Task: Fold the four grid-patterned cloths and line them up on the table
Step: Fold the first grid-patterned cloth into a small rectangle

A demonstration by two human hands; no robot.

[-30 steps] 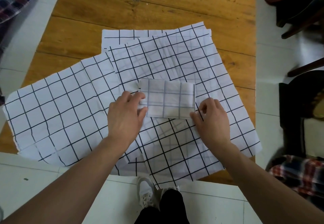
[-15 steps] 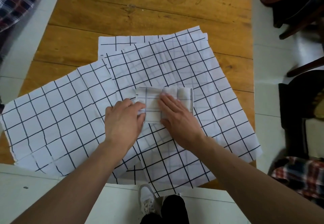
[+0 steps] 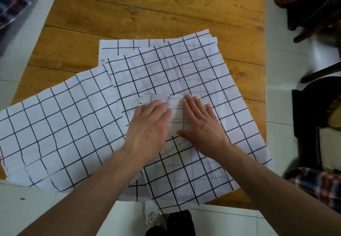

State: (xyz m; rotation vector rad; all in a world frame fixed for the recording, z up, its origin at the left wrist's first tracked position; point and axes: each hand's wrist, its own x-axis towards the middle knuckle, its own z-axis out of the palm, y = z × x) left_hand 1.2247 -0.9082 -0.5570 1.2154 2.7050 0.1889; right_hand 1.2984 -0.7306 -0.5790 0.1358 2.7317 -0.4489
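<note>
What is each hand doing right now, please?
Left hand: open, pressing flat on the folded cloth.
Right hand: open, pressing flat on it too.

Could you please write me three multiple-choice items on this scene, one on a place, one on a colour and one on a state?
1. Where does the folded cloth lie?
A. on the bare table
B. on the spread cloths
C. on the floor

2. What colour is the table?
A. white
B. black
C. orange-brown wood

3. How do the hands meet the folded cloth?
A. flat, pressing on it
B. lifting it by its corners
C. away from it

Answers:
1 B, since an unfolded cloth shows all round it.
2 C, since its bare far half shows wood grain.
3 A, since the left hand and the right hand lie on it with fingers straight.
</note>
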